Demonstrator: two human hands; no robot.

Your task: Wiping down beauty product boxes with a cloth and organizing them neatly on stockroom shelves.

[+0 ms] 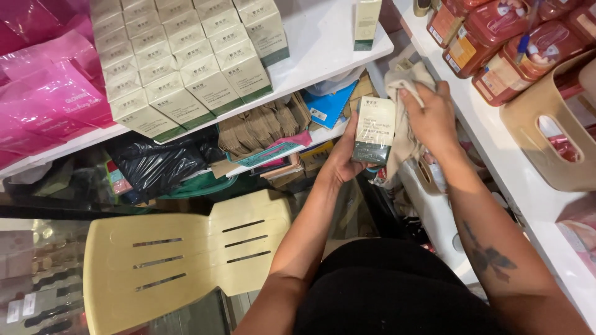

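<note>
A small cream and green box (374, 130) is gripped in the left hand (343, 158) while a beige cloth (405, 105) is pressed against it by the right hand (434, 118).

The box is held upright from below and behind, the left fingers closed around its lower part, in the gap between two white shelves. The right hand is closed on the cloth, which is bunched against the box's right edge and hangs down beside it. Matching boxes are stacked in rows (180, 62) on the upper white shelf (323, 43) to the left, and one more stands alone (366, 23) near that shelf's edge. Red jars (496, 37) are lined up on the right-hand shelf, beside a beige basket (552, 130). A pale yellow plastic chair (180, 260) is seen below, left of the arms.
</note>
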